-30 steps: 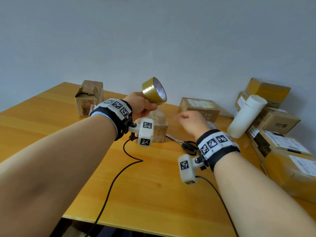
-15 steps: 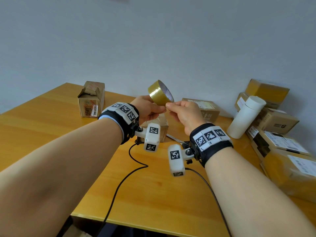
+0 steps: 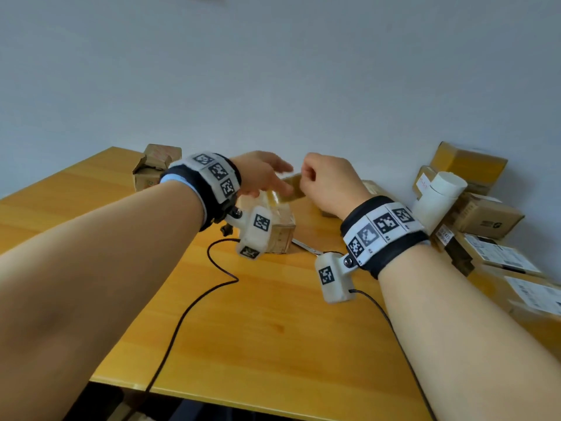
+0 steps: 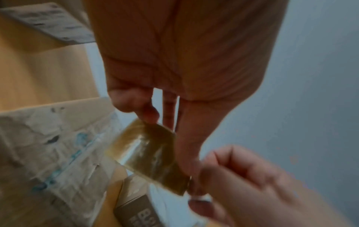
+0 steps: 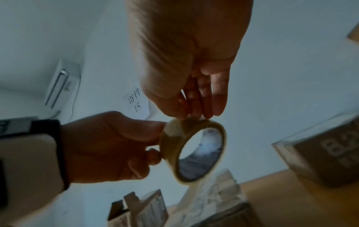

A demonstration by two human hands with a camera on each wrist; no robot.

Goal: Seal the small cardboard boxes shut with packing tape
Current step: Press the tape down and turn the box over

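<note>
The roll of tape [image 5: 192, 152] is held in the air at the middle of the head view, above a small box [image 3: 280, 226] on the table [image 3: 258, 329]. In the right wrist view its open core faces the camera, so the axis through the hole runs toward the right wrist; its gold band shows edge-on in the left wrist view. The left hand [image 3: 258, 174] grips the roll from the left, thumb and fingers curled round the band. The right hand [image 3: 328, 183] meets it from the right, fingertips [image 5: 196, 113] pinching at the top rim – whether they hold a loose tape end cannot be told. Print inside the core is too blurred to read. A box [image 5: 326, 155] at the right edge of the right wrist view bears large pale characters – "8" is all that reads.
</note>
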